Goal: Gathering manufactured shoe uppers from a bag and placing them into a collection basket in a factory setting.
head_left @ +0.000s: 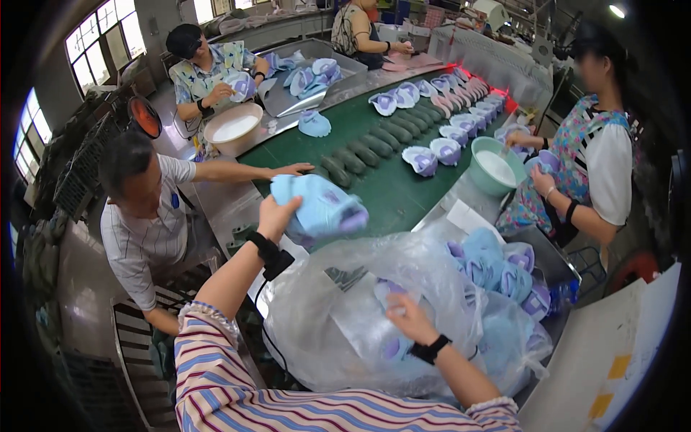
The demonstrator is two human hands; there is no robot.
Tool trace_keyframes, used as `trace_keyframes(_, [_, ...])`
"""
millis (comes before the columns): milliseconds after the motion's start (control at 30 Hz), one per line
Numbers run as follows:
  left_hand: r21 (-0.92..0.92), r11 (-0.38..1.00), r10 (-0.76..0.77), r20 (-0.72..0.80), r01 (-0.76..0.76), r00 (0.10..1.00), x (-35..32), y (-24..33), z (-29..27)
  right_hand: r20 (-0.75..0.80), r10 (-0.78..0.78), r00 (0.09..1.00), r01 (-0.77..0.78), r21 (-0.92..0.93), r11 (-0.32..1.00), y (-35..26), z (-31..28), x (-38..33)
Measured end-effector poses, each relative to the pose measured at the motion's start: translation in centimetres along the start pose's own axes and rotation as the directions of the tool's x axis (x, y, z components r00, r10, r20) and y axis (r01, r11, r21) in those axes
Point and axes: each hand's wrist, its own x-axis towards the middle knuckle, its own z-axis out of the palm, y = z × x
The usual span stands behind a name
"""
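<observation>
Belt (pixel 385 204) has purple pieces (pixel 423 161) in rows, maybe to keep kinds apart; I see the clear bag (pixel 299 317) near it, spread wide, perhaps so hands fit; the blue pile (pixel 320 207) is up by the bag's far left edge; left hand (pixel 278 216) grips its side, likely to keep it together; right hand (pixel 413 321), over the bag, looks loose and empty.

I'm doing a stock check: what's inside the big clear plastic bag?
Inside the clear plastic bag, purple pieces and pale-blue pieces show through, the blue toward its right. Creases and glare obscure their shapes; whatever lies beneath the upper pieces cannot be seen.
</observation>
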Motion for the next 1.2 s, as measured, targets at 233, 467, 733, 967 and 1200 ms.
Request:
trace_keyframes(233, [0.491, 0.871, -0.016, 0.067, -0.019, 0.998, 7.2, -8.6, 0.3, 0.502, 0.19, 0.844, -0.282, 0.113, 0.953, 2.6, 1.1, -4.6])
trace_keyframes(467, [0.335, 0.898, 0.396, -0.331, -0.285, 0.857, 11.3, -4.2, -0.6, 0.412, 0.268, 0.871, -0.355, 0.151, 0.923, 0.6, -0.1, -5.8])
trace_keyframes(733, [0.071, 0.983, 0.027, 0.855, -0.168, 0.518, -5.9, -2.3, 10.0, 0.204, 0.131, 0.97, -0.102, -0.147, 0.984, 1.6, -0.5, 0.1])
trace_keyframes(967, [0.572, 0.584, -0.282, 0.808, -0.576, 0.516, -12.5, -15.0, 14.4, -0.169, -0.028, 0.985, -0.097, -0.688, 0.719, 3.5, -11.2, 8.3])
trace_keyframes(1200, [0.66, 0.488, -0.041, 0.671, -0.571, 0.74, -13.5, -19.3, 18.2, 0.144, 0.248, 0.958, -0.068, -0.725, 0.686, 5.2, -9.1, 6.9])
